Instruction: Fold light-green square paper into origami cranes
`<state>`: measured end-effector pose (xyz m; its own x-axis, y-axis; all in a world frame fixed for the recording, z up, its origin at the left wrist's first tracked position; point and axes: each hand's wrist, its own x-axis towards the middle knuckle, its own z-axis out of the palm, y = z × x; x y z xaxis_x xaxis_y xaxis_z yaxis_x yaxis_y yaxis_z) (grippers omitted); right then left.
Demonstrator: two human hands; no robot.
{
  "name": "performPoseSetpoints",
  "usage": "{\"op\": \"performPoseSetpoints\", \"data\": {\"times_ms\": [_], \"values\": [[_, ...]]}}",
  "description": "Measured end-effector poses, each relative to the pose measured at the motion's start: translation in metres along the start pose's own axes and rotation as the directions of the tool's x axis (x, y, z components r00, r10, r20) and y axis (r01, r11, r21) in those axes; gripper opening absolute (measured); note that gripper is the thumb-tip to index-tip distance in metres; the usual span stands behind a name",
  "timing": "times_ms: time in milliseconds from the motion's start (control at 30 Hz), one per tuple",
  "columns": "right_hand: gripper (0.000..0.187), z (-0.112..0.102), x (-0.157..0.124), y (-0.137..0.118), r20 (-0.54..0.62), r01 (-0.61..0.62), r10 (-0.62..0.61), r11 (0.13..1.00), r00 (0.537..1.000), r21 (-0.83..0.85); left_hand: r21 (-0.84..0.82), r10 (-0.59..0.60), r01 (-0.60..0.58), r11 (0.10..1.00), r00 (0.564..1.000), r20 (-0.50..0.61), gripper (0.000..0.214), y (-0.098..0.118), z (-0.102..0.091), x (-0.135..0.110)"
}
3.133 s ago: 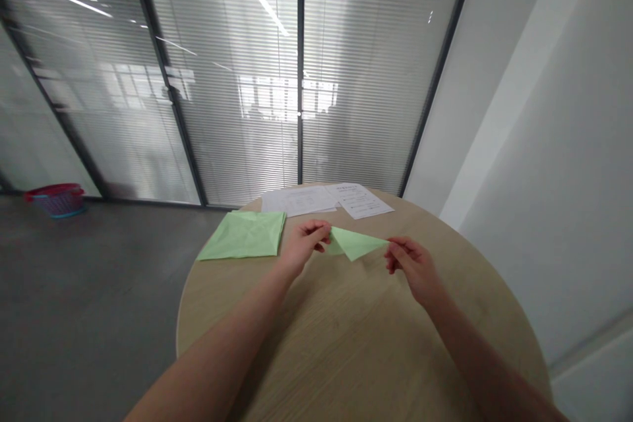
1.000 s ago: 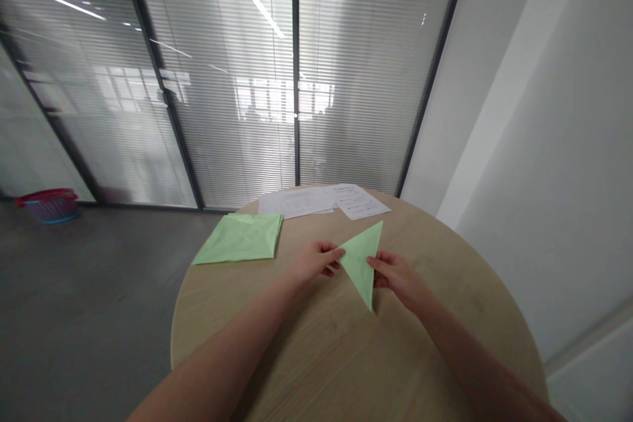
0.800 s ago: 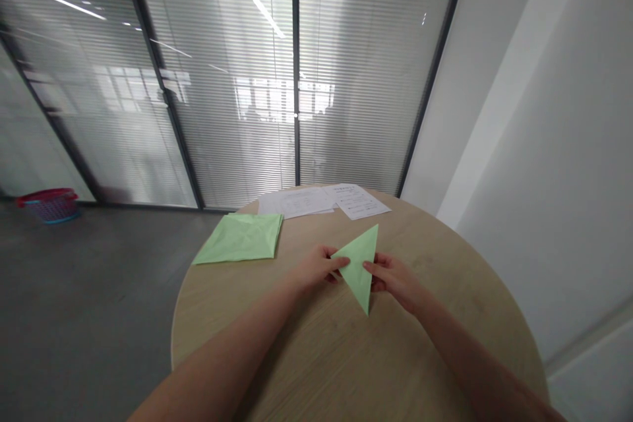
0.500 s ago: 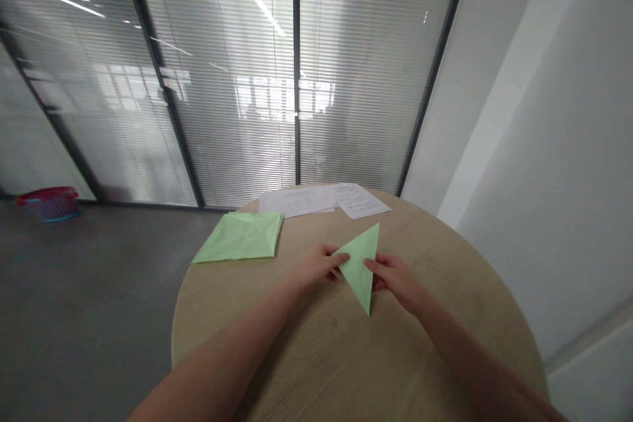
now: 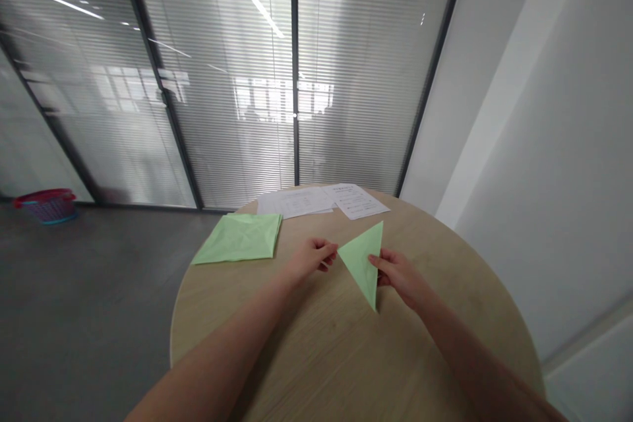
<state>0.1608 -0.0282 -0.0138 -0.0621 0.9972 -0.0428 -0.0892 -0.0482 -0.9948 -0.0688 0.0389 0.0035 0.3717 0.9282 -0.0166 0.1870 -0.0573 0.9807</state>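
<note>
A light green paper folded into a triangle [image 5: 364, 260] is held just above the round wooden table [image 5: 346, 356]. My left hand [image 5: 310, 256] pinches its left corner with curled fingers. My right hand [image 5: 399, 275] grips its right edge, thumb on top. One point of the triangle aims toward the far side, another toward me.
A stack of green paper sheets [image 5: 240, 238] lies on the table's left part. Two white printed sheets [image 5: 324, 200] lie at the far edge. Behind is a glass wall with blinds; a red and blue basket [image 5: 44, 204] stands on the grey floor, far left.
Three seconds ago the triangle was stretched wide between my hands. It has since been turned so its long side runs toward me, and my hands came closer together. Lately it shifted slightly right.
</note>
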Motion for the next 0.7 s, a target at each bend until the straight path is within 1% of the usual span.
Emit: {"op": "performPoseSetpoints", "data": {"times_ms": [167, 200, 267, 367, 467, 567, 700], "values": [[0.041, -0.002, 0.001, 0.0, -0.024, 0.0, 0.0, 1.0, 1.0, 0.01, -0.031, 0.023, -0.025, 0.999, 0.997, -0.072, 0.039, -0.002, -0.007, 0.002], [0.04, -0.001, 0.001, 0.0, -0.02, -0.001, 0.001, 1.0, 1.0, 0.009, -0.028, 0.023, -0.025, 0.999, 0.997, -0.073, 0.039, -0.001, -0.007, 0.002], [0.041, 0.001, 0.001, 0.001, -0.008, 0.0, 0.0, 1.0, 1.0, 0.004, -0.014, 0.015, -0.015, 1.0, 1.0, -0.028, 0.037, -0.001, -0.005, 0.001], [0.041, 0.004, 0.0, 0.001, -0.006, 0.008, -0.008, 1.0, 1.0, -0.014, 0.009, -0.006, 0.005, 1.0, 0.997, 0.08, 0.035, 0.001, 0.001, -0.002], [0.041, 0.004, 0.0, 0.001, -0.027, 0.006, -0.006, 1.0, 1.0, -0.028, 0.016, -0.007, 0.005, 1.0, 0.992, 0.129, 0.034, 0.003, 0.007, -0.005], [0.041, 0.003, 0.0, 0.001, -0.025, 0.01, -0.011, 1.0, 1.0, -0.028, 0.015, -0.004, 0.002, 1.0, 0.993, 0.119, 0.032, 0.004, 0.008, -0.005], [0.042, 0.003, 0.0, 0.002, -0.051, 0.028, -0.029, 1.0, 0.998, -0.005, 0.028, -0.027, 0.025, 0.999, 0.998, 0.054, 0.027, 0.003, 0.007, -0.003]]}}
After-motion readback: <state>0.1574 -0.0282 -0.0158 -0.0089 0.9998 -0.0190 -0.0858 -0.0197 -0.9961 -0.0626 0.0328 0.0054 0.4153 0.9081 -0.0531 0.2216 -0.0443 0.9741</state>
